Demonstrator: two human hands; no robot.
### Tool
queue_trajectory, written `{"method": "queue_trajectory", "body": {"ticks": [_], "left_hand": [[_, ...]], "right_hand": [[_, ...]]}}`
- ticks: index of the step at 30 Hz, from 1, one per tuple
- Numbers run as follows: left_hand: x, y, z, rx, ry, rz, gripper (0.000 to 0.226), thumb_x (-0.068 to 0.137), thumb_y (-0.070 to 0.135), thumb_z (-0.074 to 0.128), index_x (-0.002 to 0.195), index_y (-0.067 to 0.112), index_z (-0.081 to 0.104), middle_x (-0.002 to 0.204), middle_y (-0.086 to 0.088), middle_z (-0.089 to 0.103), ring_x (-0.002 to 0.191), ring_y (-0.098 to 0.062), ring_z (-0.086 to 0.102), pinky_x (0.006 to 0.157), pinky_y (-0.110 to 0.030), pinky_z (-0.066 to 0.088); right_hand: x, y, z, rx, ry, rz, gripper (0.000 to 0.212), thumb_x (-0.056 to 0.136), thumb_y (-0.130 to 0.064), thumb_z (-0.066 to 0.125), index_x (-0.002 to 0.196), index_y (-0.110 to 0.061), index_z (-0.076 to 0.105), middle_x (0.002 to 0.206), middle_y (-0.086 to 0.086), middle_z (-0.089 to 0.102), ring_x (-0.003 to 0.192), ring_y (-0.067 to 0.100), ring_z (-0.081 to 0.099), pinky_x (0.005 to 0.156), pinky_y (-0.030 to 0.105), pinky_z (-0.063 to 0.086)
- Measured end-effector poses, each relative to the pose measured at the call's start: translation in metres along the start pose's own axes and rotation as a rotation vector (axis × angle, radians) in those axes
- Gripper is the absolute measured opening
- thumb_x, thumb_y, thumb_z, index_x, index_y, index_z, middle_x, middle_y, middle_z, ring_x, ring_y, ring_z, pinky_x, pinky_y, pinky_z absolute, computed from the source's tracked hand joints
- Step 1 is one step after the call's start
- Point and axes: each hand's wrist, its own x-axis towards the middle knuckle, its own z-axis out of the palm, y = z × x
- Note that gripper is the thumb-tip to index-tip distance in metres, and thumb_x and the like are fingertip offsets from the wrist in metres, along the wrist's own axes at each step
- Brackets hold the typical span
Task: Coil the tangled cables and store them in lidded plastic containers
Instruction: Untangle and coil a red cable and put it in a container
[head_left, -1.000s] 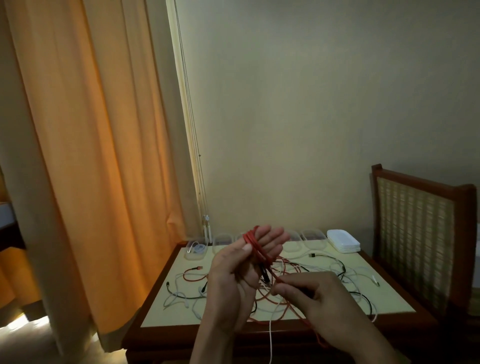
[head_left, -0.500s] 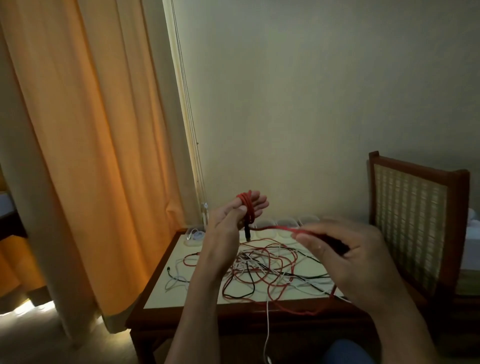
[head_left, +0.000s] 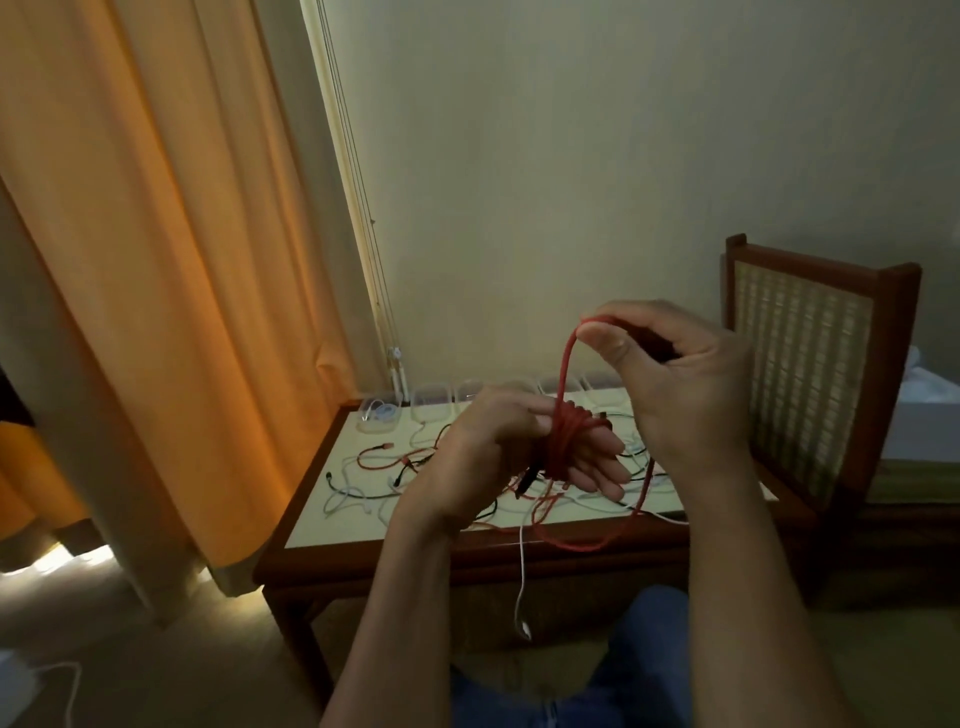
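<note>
A red cable (head_left: 566, 441) is wound in several turns around the fingers of my left hand (head_left: 498, 457), whose thumb presses the coil. My right hand (head_left: 675, 374) is above and to the right, pinching a strand of the same red cable between thumb and fingers, so a loop rises from the coil to it. The cable's slack hangs in a long loop over the table's front edge. More tangled cables (head_left: 374, 488), white, black and red, lie on the table (head_left: 322, 514). Clear plastic containers (head_left: 379, 415) stand along the table's back edge.
A white cable (head_left: 521, 582) dangles off the table's front edge. An orange curtain (head_left: 156, 260) hangs at the left. A wooden chair with a woven back (head_left: 810, 374) stands at the right. My knees in blue trousers (head_left: 644, 654) are below.
My right hand has swung from the right up over my left hand, carrying the red strand across the coil. My left hand has dropped lower and the camera has tilted down.
</note>
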Motion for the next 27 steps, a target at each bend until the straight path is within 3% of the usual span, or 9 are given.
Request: {"method": "queue_trajectory", "body": {"ticks": [5,8,11,14,16,19,22,25,27], "left_hand": [[-0.003,0.015,-0.002,-0.221,0.058,0.168,0.050,0.088,0.014,0.031,0.110,-0.015,0.067,0.098,-0.029,0.072,0.089,-0.039,0.072,0.079,-0.035,0.059],[-0.002,0.019,0.000,-0.368,0.226,0.274,0.048,0.091,0.016,0.038,0.118,-0.015,0.064,0.112,-0.031,0.070,0.105,-0.041,0.070,0.086,-0.036,0.059],[0.000,0.018,0.002,-0.473,0.332,0.333,0.046,0.099,0.012,0.035,0.129,-0.016,0.055,0.126,-0.034,0.064,0.121,-0.044,0.063,0.099,-0.037,0.056],[0.004,0.016,0.001,-0.395,0.436,0.354,0.043,0.103,0.012,0.034,0.135,-0.011,0.051,0.133,-0.029,0.063,0.129,-0.041,0.059,0.111,-0.041,0.048],[0.006,0.015,-0.001,-0.239,0.551,0.330,0.043,0.102,0.016,0.037,0.136,-0.005,0.053,0.133,-0.022,0.066,0.129,-0.034,0.061,0.113,-0.041,0.047],[0.006,0.016,-0.006,0.028,0.653,0.290,0.041,0.102,0.017,0.038,0.134,0.000,0.057,0.126,-0.013,0.071,0.122,-0.025,0.067,0.108,-0.036,0.051],[0.001,0.015,-0.009,0.281,0.674,0.161,0.033,0.107,0.010,0.038,0.125,0.004,0.065,0.113,-0.008,0.076,0.109,-0.018,0.072,0.097,-0.030,0.056],[-0.003,0.015,-0.004,0.373,0.568,-0.022,0.033,0.105,0.002,0.039,0.110,0.005,0.071,0.100,-0.012,0.077,0.095,-0.018,0.075,0.083,-0.022,0.057],[-0.004,0.015,0.001,0.338,0.441,-0.099,0.036,0.104,0.000,0.036,0.103,-0.006,0.072,0.094,-0.022,0.076,0.087,-0.026,0.075,0.076,-0.023,0.058]], "right_hand": [[-0.016,0.033,0.014,0.181,-0.177,0.298,0.008,0.090,-0.032,0.072,0.096,-0.028,0.075,0.091,-0.016,0.076,0.092,0.002,0.070,0.082,0.024,0.056],[-0.028,0.035,0.021,0.123,-0.384,0.261,0.014,0.095,-0.017,0.067,0.087,-0.025,0.076,0.075,-0.014,0.069,0.070,0.000,0.061,0.068,0.015,0.047],[-0.030,0.026,0.021,0.118,-0.508,0.314,0.014,0.093,-0.034,0.066,0.094,-0.038,0.079,0.083,-0.005,0.075,0.076,0.013,0.066,0.067,0.028,0.051],[-0.027,0.016,0.012,0.083,-0.634,0.341,0.017,0.096,-0.027,0.066,0.106,-0.026,0.080,0.092,-0.017,0.077,0.089,-0.001,0.069,0.075,0.016,0.051],[-0.026,0.008,0.004,-0.019,-0.675,0.302,0.015,0.094,-0.031,0.068,0.102,-0.032,0.080,0.094,-0.021,0.076,0.094,-0.002,0.069,0.081,0.020,0.054],[-0.023,0.000,-0.009,-0.113,-0.647,0.248,0.008,0.088,-0.040,0.069,0.091,-0.046,0.074,0.087,-0.022,0.075,0.087,-0.001,0.068,0.075,0.018,0.053],[-0.020,-0.003,-0.019,-0.210,-0.503,0.131,0.014,0.084,-0.042,0.070,0.096,-0.040,0.075,0.084,-0.020,0.073,0.085,0.000,0.067,0.070,0.015,0.053],[-0.017,-0.004,-0.025,-0.248,-0.319,-0.025,0.016,0.083,-0.026,0.078,0.099,-0.030,0.076,0.087,-0.018,0.070,0.082,0.003,0.067,0.070,0.016,0.053],[-0.017,-0.005,-0.024,-0.266,-0.231,-0.119,0.015,0.082,-0.024,0.081,0.096,-0.023,0.077,0.086,-0.013,0.068,0.080,0.004,0.065,0.068,0.015,0.051]]}}
